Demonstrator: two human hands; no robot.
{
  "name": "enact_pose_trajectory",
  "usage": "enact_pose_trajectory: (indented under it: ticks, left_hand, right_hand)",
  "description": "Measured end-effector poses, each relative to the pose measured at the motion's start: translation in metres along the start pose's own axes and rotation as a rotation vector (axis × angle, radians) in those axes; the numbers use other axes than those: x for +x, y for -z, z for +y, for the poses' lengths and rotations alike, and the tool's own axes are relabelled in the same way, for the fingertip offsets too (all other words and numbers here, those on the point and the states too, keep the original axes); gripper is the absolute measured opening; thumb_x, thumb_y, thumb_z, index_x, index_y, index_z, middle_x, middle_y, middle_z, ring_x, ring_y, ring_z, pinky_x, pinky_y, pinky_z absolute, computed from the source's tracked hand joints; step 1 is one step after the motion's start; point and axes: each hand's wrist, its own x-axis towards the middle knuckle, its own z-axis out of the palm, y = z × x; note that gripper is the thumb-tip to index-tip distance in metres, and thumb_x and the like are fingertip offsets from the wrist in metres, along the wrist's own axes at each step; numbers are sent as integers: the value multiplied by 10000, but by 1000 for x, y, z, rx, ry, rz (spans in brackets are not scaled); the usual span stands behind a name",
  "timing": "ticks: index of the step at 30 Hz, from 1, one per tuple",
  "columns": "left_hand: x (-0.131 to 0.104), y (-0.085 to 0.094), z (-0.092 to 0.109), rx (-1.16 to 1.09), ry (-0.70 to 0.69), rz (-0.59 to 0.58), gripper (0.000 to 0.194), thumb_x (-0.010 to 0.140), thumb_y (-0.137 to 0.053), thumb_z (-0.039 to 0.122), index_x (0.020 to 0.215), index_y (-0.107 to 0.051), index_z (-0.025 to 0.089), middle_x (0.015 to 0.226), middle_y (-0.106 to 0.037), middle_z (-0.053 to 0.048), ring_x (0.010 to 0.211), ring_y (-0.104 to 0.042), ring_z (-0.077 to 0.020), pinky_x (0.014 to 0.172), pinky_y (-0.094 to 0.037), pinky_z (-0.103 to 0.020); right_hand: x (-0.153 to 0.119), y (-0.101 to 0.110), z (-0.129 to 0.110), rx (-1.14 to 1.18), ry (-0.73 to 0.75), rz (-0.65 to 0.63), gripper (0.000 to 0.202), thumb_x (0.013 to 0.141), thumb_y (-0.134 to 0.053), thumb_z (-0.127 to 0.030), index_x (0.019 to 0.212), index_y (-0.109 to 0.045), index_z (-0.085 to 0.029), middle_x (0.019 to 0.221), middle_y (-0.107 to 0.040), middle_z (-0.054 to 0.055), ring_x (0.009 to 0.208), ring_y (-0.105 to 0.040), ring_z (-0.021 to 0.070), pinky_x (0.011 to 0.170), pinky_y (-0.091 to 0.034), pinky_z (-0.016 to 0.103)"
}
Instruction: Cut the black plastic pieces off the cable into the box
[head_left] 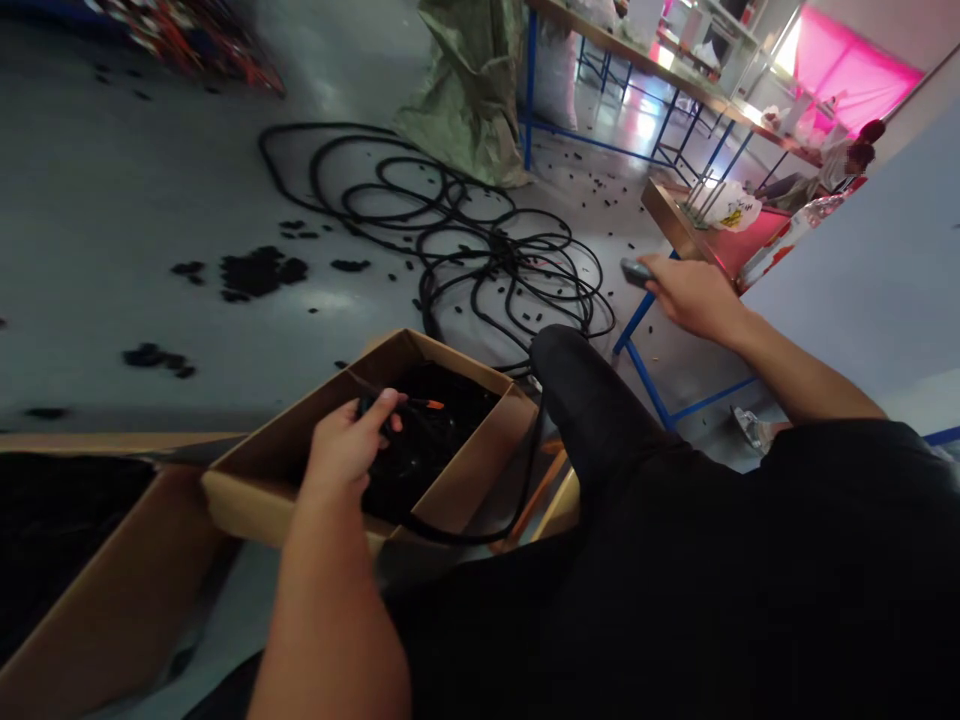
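Note:
My left hand (349, 440) is closed above an open cardboard box (469, 480), gripping a thin dark piece whose kind I cannot make out. Just past its fingers shows a small orange tip (433, 404); whether it belongs to the held piece is unclear. Dark glossy contents (420, 475) lie inside the box. Out to the right, my right hand (694, 295) is closed around a short dark-grey object (636, 272), shaped like a handle. A long black hose or cable (499, 250) lies in loops on the floor, and a black length runs over the box's near edge.
Another cardboard box (112, 590) with black contents stands at the left. Small black pieces (259, 272) are scattered on the floor. A greenish sack (476, 100) rests against a blue-legged table (637, 55). A bench (675, 220) stands at the right; a person (844, 165) is beyond it.

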Motion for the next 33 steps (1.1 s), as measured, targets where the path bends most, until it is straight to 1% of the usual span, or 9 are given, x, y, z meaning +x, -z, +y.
enact_pose_trajectory:
  ticks: [6,9,12,16,20,24,28,31,33]
  left_hand:
    - [3,-1,-5,-4,12,21,458,673,-879,556,850,-739,157,626,-573,25,597,-446,-125,524,-318,-218]
    - [3,-2,-5,-7,13,12,390,768,-886,497,869,-747,147,619,-572,30,586,-427,-120,517,-312,-218]
    - [4,-3,-4,-14,11,10,274,861,-828,400,908,-762,139,603,-573,35,578,-433,-124,524,-335,-215]
    - [5,-3,-1,-25,9,15,155,935,-770,291,907,-753,139,593,-574,44,544,-426,-112,517,-326,-209]
    - [0,-4,2,-26,17,5,107,965,-729,216,893,-749,139,584,-576,42,513,-414,-105,498,-307,-215]
    - [-6,-9,4,-17,25,-5,107,973,-732,192,887,-759,135,575,-571,46,511,-427,-102,500,-324,-205]
    - [-8,-10,4,-11,40,23,112,986,-722,155,883,-756,130,573,-571,50,511,-431,-100,499,-319,-204]
    - [-7,-8,4,-4,50,61,138,1009,-712,138,874,-744,130,567,-560,57,514,-427,-99,498,-309,-207]
    - [-7,-7,4,4,60,79,146,1023,-702,128,881,-740,131,564,-555,63,517,-430,-97,503,-315,-203]
  right_hand:
    - [9,-41,-28,89,159,-165,515,1229,-483,-239,1718,-628,-167,1541,-819,181,1371,-819,380,1034,-640,460]
    - [16,-68,-33,151,227,-162,523,1220,-494,-223,1723,-626,-166,1623,-776,180,1432,-794,380,1102,-648,479]
    - [14,-107,-40,280,318,-124,556,1207,-474,-176,1747,-602,-153,1684,-736,172,1493,-767,353,1188,-658,500]
    - [2,-169,-46,394,496,-74,739,1052,-416,50,1742,-623,-113,1811,-619,170,1726,-583,284,1466,-462,554]
    - [-16,-214,-43,456,574,-119,701,1039,-484,14,1694,-693,-128,1818,-603,186,1812,-454,322,1530,-339,641]
    - [-29,-234,-42,467,547,-167,731,946,-535,57,1630,-726,-118,1827,-590,206,1836,-400,355,1530,-324,674]
    - [-32,-240,-41,570,494,-194,724,875,-623,19,1578,-732,-116,1822,-587,225,1834,-404,387,1527,-328,656]
    - [-29,-241,-41,764,410,-150,615,937,-659,-111,1546,-726,-159,1721,-670,221,1747,-526,373,1488,-388,652]
    - [-24,-244,-42,922,240,-84,575,964,-680,-214,1537,-709,-171,1645,-705,225,1635,-615,366,1447,-434,649]
